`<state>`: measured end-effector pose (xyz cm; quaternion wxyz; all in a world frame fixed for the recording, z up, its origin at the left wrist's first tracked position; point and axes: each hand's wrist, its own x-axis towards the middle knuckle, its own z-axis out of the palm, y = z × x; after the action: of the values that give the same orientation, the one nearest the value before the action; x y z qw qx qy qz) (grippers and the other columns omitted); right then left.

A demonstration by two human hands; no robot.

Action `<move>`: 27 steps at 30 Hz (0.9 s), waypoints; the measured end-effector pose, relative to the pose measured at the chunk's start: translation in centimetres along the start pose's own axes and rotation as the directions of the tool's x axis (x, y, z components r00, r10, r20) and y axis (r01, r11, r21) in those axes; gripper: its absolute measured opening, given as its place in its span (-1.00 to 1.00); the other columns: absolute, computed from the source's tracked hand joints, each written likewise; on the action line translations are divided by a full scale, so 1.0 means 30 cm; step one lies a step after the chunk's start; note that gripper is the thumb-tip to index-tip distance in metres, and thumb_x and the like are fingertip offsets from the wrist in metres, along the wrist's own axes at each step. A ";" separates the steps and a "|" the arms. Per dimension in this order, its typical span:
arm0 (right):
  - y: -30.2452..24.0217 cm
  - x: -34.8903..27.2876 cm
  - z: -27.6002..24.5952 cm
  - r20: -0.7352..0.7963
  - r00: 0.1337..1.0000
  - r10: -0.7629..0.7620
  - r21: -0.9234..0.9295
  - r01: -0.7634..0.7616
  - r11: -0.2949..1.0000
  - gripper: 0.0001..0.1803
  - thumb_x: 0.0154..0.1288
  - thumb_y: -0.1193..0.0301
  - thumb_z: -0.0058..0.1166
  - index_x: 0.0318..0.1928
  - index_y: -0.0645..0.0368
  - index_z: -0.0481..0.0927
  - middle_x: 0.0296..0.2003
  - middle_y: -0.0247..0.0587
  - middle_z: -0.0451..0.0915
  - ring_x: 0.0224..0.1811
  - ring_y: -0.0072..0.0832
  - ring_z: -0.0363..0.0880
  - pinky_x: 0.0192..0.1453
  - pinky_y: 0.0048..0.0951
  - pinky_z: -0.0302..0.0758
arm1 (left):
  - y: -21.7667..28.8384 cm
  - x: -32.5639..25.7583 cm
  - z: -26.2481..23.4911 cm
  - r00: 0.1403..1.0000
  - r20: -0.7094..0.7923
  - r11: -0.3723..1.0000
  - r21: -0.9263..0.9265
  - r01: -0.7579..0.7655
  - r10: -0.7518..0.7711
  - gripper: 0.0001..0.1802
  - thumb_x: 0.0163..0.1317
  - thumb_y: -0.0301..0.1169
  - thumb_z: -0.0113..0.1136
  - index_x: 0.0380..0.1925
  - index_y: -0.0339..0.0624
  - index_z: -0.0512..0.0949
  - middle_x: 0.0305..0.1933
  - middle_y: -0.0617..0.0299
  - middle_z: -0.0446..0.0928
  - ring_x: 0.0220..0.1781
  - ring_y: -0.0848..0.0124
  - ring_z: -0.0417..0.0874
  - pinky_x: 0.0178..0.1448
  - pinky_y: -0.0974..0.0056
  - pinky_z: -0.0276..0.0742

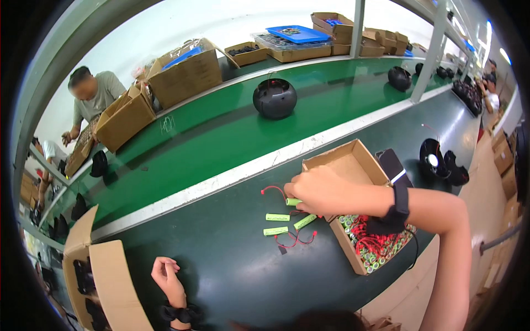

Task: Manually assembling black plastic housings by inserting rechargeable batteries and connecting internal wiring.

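Note:
My right hand (314, 189) is closed on a green cylindrical battery (293, 202) with a red lead, just above the dark bench. Beside it lie more green batteries (277, 217), their thin red leads ending in small red plugs. Under my right wrist stands a cardboard box (353, 259) packed with upright green batteries and tangled red wires; my forearm hides part of it. My left hand (167, 278) rests on the bench at the lower left, its fingers curled in, with nothing visible in them.
Beyond the bench runs a green conveyor belt (215, 129) carrying a black round shell (275, 99). An open carton (113, 276) of dark parts stands left. Black housings (433, 160) and a dark phone-like slab (393, 165) lie right. A co-worker (96, 94) sits across the belt.

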<state>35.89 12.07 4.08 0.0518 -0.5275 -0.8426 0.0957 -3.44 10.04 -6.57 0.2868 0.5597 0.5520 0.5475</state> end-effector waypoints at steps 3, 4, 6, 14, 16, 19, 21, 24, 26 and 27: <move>0.019 0.020 0.008 0.219 0.966 0.136 -0.275 -0.073 0.959 -0.76 0.04 0.28 0.26 -0.33 0.14 0.58 -0.44 -0.12 0.62 -0.34 -0.17 0.63 -0.28 -0.23 0.54 | -0.002 -0.006 0.002 1.000 0.012 1.000 -0.004 0.009 -0.009 -0.79 0.31 -0.52 -0.08 -0.54 -0.24 0.40 -0.55 0.32 0.35 -0.52 0.60 0.33 -0.40 0.47 0.21; 0.037 0.009 0.011 0.028 0.998 0.055 -0.210 -0.048 0.977 -0.76 0.06 0.27 0.25 -0.33 0.15 0.58 -0.47 -0.09 0.61 -0.35 -0.14 0.63 -0.28 -0.19 0.54 | 0.001 -0.005 0.004 1.000 0.022 1.000 -0.009 0.001 -0.001 -0.79 0.31 -0.52 -0.08 -0.54 -0.24 0.40 -0.55 0.32 0.35 -0.52 0.60 0.33 -0.40 0.47 0.21; 0.059 -0.022 -0.010 -0.174 0.985 -0.008 -0.152 -0.018 0.988 -0.75 0.07 0.26 0.23 -0.33 0.15 0.59 -0.50 -0.06 0.60 -0.35 -0.11 0.63 -0.28 -0.16 0.53 | 0.013 -0.005 0.003 1.000 0.019 1.000 0.017 -0.003 0.003 -0.78 0.32 -0.51 -0.07 -0.55 -0.25 0.39 -0.55 0.32 0.36 -0.52 0.60 0.32 -0.40 0.47 0.21; 0.156 -0.218 -0.099 0.207 0.948 0.239 0.094 -0.263 0.960 -0.71 0.10 0.51 -0.01 -0.13 0.17 0.62 -0.28 0.01 0.65 -0.16 -0.10 0.61 -0.06 -0.19 0.51 | 0.006 0.003 -0.003 0.999 0.047 0.999 -0.029 0.015 -0.014 -0.79 0.29 -0.54 -0.07 -0.56 -0.26 0.37 -0.53 0.29 0.38 -0.51 0.57 0.35 -0.38 0.45 0.27; 0.164 -0.258 -0.095 0.197 0.974 0.113 0.170 -0.148 0.974 -0.68 0.10 0.55 -0.02 -0.11 0.18 0.62 -0.25 0.01 0.66 -0.12 -0.10 0.61 -0.02 -0.22 0.51 | 0.011 -0.005 -0.006 0.999 0.037 0.999 -0.034 0.019 -0.017 -0.79 0.29 -0.54 -0.07 -0.56 -0.26 0.37 -0.53 0.29 0.38 -0.51 0.57 0.35 -0.38 0.45 0.27; 0.188 -0.293 -0.069 0.355 0.911 0.211 0.034 -0.238 0.971 -0.69 0.11 0.57 -0.04 -0.12 0.24 0.63 -0.19 0.00 0.66 -0.08 -0.17 0.61 0.02 -0.28 0.50 | 0.017 -0.009 -0.001 0.999 0.036 0.998 -0.057 0.027 -0.025 -0.79 0.29 -0.54 -0.07 -0.56 -0.26 0.37 -0.54 0.29 0.38 -0.51 0.57 0.35 -0.37 0.46 0.26; 0.222 -0.291 -0.057 0.418 0.899 0.128 0.222 -0.238 0.946 -0.72 0.09 0.56 0.01 -0.15 0.24 0.65 -0.21 -0.10 0.68 -0.13 -0.23 0.63 -0.05 -0.31 0.52 | 0.004 -0.014 -0.005 0.999 0.048 0.999 -0.042 0.011 -0.009 -0.79 0.30 -0.49 -0.05 -0.55 -0.23 0.38 -0.53 0.31 0.38 -0.51 0.59 0.34 -0.39 0.47 0.22; 0.190 -0.281 -0.101 0.425 0.880 0.215 0.121 -0.290 0.949 -0.74 0.16 0.49 0.04 -0.14 0.25 0.64 -0.25 -0.03 0.68 -0.18 -0.23 0.65 -0.08 -0.29 0.52 | -0.032 -0.007 -0.026 0.998 0.062 0.999 -0.045 -0.015 0.017 -0.79 0.30 -0.50 -0.05 -0.55 -0.22 0.38 -0.53 0.31 0.38 -0.51 0.59 0.34 -0.39 0.47 0.22; 0.172 -0.281 -0.144 0.319 0.923 0.217 0.152 -0.275 0.949 -0.75 0.16 0.48 0.05 -0.14 0.26 0.64 -0.28 -0.03 0.67 -0.22 -0.21 0.65 -0.10 -0.28 0.52 | -0.029 -0.006 -0.030 0.998 0.064 0.998 -0.056 -0.022 0.026 -0.80 0.29 -0.50 -0.06 -0.55 -0.22 0.38 -0.53 0.32 0.38 -0.51 0.58 0.34 -0.39 0.46 0.22; 0.168 -0.288 -0.171 0.211 0.953 0.216 0.177 -0.255 0.951 -0.75 0.17 0.47 0.06 -0.14 0.26 0.63 -0.32 -0.02 0.67 -0.25 -0.19 0.65 -0.12 -0.27 0.52 | -0.024 -0.009 -0.025 0.998 0.063 0.997 -0.068 -0.027 0.031 -0.80 0.29 -0.50 -0.06 -0.55 -0.22 0.38 -0.53 0.32 0.38 -0.51 0.58 0.34 -0.39 0.46 0.22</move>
<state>45.08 7.00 8.13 0.0130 -0.6050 -0.7603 0.2361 -4.30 9.73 -7.14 0.3150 0.5751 0.5156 0.5515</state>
